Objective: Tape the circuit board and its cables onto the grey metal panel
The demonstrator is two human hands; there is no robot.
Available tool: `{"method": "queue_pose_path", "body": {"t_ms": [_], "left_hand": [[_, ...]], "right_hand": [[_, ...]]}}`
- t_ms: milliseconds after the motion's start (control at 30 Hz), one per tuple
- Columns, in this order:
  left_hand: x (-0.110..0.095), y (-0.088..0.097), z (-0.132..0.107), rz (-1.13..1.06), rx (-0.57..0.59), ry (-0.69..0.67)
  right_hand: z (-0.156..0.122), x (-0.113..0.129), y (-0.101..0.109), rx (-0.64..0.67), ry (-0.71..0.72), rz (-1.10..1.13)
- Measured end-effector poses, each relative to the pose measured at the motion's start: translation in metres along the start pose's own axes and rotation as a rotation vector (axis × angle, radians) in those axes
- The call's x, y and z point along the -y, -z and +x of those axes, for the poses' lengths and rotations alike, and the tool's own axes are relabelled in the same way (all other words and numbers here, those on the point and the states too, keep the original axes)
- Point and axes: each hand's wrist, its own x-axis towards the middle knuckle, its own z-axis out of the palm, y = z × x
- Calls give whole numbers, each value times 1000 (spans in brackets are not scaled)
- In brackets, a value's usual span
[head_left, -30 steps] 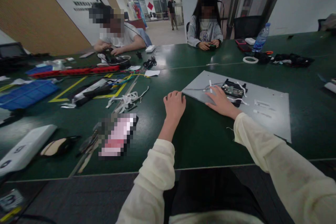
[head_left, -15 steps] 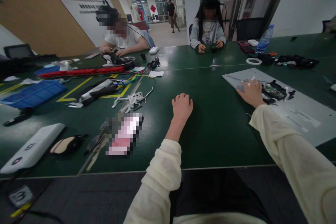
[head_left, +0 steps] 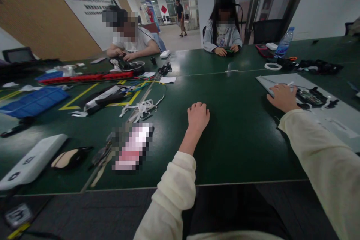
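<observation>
My left hand [head_left: 198, 116] rests on the green table [head_left: 236, 138], its fingers curled in and nothing visible in them. At the right, my right hand [head_left: 282, 97] lies over the left edge of a pale grey board [head_left: 341, 114], fingers spread and thumb out. Beside its fingers on the board is a black device with an exposed circuit board [head_left: 312, 97]. A small white piece [head_left: 291, 83] shows just past the fingertips; whether they touch it I cannot tell.
Left of my left hand lie a blurred-out phone [head_left: 132, 148], tangled white strips [head_left: 143, 108], a computer mouse [head_left: 67, 157] and a white case [head_left: 33, 161]. A blue tray [head_left: 36, 101] is farther left. A water bottle [head_left: 284, 43] and white ring [head_left: 272, 66] stand beyond the board. Two people sit opposite.
The grey board has slid to the right with the device on it, my right hand moving along at its edge. My left hand has barely moved.
</observation>
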Motion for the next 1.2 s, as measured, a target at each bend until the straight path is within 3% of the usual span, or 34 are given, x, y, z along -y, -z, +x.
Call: {"method": "queue_pose_path", "body": {"t_ms": [267,600,867,1067,1200], "left_hand": [[-2,0,0,-19,33,13],[2,-4,0,-33,52,8],[3,-4,0,-30,73,19],[3,-6,1,-4,57,4],[3,-5,0,-7,60,2]], "right_hand": [[-53,-19,13,-49,-83,-55],[-44,-36,-6,8,-226,42],[-42,-47,-4,63,-150,51],[-49,-46,-3,-19,-158,87],[-40,-71,-9,-261,-421,202]]}}
